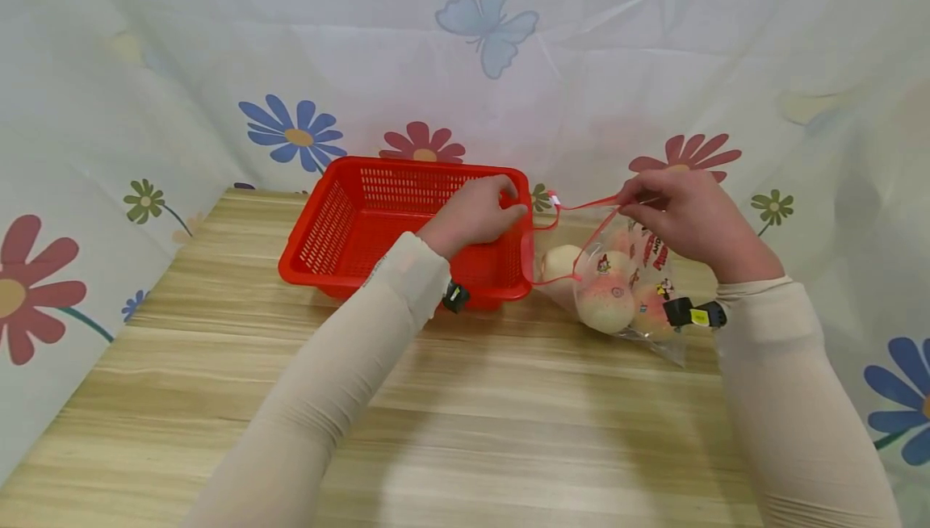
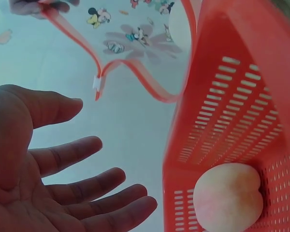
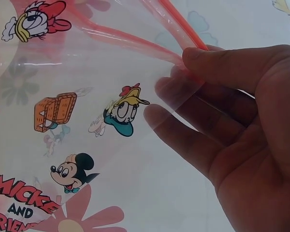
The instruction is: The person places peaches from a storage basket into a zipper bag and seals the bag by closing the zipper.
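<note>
While the right hand [image 1: 686, 217] pinches the bag [image 1: 632, 286] (red-zippered), the left hand [image 1: 475, 217] hovers open-fingered.

head view looks down; wrist views sit close, sharing the bag [image 1: 639, 286].

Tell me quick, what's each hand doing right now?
Left hand: open, fingers relaxed, holding nothing, beside the red basket.
Right hand: pinching the zip-bag at its red rim.

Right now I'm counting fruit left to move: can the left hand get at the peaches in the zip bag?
Probably yes: the right hand pinches the bag mouth open toward the open left hand.
</note>
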`<action>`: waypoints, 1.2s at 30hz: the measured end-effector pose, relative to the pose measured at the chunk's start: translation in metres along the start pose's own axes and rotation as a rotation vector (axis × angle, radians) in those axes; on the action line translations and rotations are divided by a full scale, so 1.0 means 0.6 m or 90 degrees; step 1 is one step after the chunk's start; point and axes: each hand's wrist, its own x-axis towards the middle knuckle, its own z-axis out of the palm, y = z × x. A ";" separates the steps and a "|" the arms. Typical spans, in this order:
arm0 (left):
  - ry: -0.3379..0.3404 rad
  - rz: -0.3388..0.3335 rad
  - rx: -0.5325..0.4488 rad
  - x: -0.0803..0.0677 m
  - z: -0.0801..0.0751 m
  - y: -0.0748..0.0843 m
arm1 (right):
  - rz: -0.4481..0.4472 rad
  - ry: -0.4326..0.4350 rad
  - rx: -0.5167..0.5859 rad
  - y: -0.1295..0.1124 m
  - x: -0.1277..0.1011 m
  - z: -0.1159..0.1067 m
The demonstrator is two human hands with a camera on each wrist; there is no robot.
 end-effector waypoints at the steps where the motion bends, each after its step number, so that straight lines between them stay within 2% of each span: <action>1: -0.006 -0.005 -0.008 0.002 -0.002 0.000 | 0.000 0.000 0.000 0.000 0.000 0.000; 3: -0.015 -0.015 -0.016 0.006 -0.005 -0.001 | -0.003 0.000 -0.001 0.000 -0.001 -0.001; 10: -0.005 -0.026 0.043 0.027 -0.012 -0.001 | -0.010 0.001 -0.009 0.003 -0.001 -0.002; 13: -0.017 -0.034 0.049 0.036 -0.013 -0.003 | -0.010 0.002 -0.004 0.004 -0.001 -0.002; 18: -0.012 -0.033 0.062 0.047 -0.015 -0.011 | -0.016 0.000 -0.005 0.005 -0.001 -0.004; 23: -0.009 -0.035 0.061 0.061 -0.019 -0.020 | -0.013 -0.009 -0.015 0.003 -0.002 -0.006; 31: -0.016 -0.068 0.041 0.080 -0.022 -0.026 | -0.024 -0.018 -0.023 0.000 -0.003 -0.007; 36: -0.027 -0.062 0.038 0.086 -0.020 -0.034 | -0.031 -0.012 -0.020 -0.001 -0.004 -0.007</action>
